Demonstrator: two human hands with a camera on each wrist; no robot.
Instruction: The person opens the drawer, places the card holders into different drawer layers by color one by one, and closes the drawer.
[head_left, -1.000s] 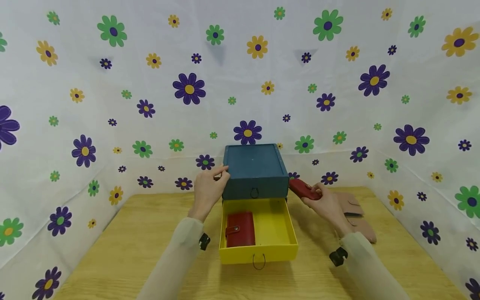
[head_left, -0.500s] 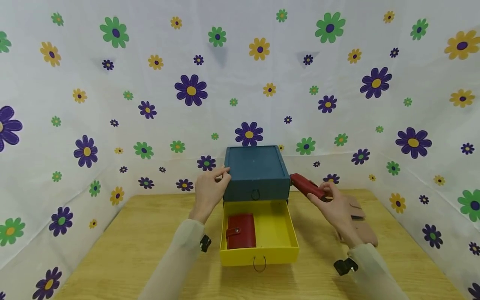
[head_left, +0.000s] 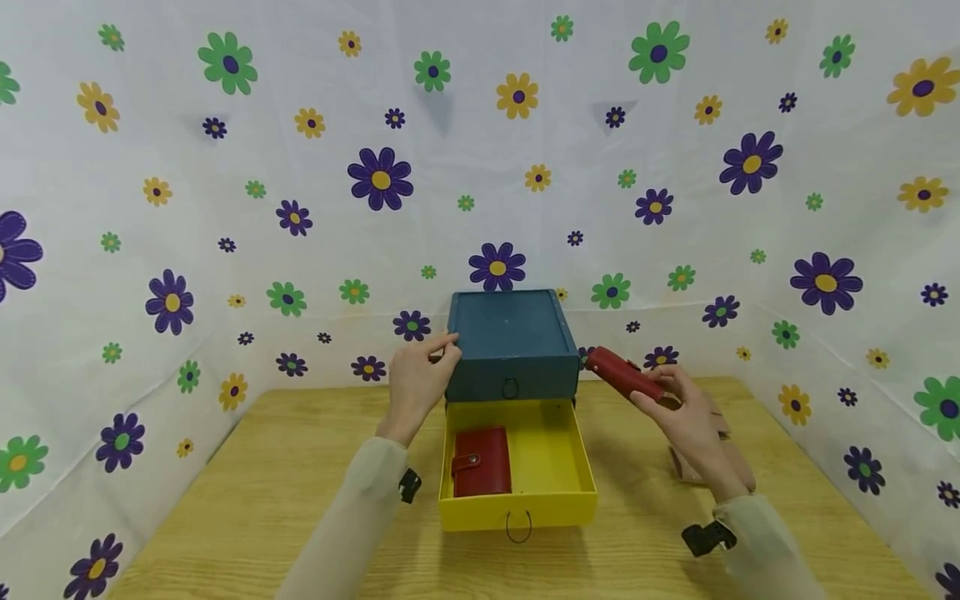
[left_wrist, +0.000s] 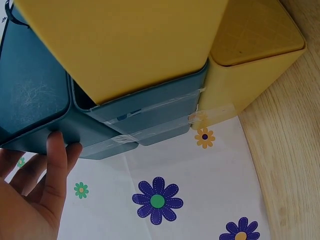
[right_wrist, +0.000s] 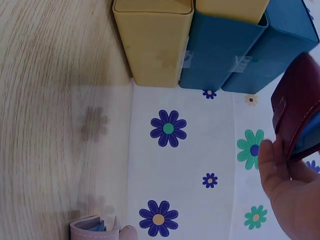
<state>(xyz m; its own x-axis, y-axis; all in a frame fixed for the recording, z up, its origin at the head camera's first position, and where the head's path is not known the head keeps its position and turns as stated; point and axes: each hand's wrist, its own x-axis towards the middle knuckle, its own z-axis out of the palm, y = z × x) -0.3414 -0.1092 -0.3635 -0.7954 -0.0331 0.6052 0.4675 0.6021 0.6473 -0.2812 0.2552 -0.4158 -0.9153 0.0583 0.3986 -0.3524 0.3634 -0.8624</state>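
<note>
A blue drawer unit [head_left: 510, 325] stands above an open yellow drawer [head_left: 551, 450] that holds a red snap-strap wallet [head_left: 482, 462] on its left side. My left hand [head_left: 420, 379] touches the unit's upper left edge; in the left wrist view the fingers of that hand [left_wrist: 37, 190] lie against the blue side wall. Off the unit's right side, my right hand [head_left: 684, 417] pinches a second red wallet [head_left: 621, 372] by its near end, held tilted in the air. In the right wrist view this dark red wallet [right_wrist: 295, 102] shows a bluish inside, above the palm.
Pink wallets [head_left: 735, 462] lie on the wooden table [head_left: 300, 500] to the right, partly behind my right hand. Yellow casing [right_wrist: 155, 50] stands below the blue part of the unit. A white flower-patterned cloth [head_left: 480, 150] hangs behind and at both sides.
My right hand has moved right and toward me with the second red wallet, away from the unit's side. My left hand stays at the unit's edge, and the drawer has not moved.
</note>
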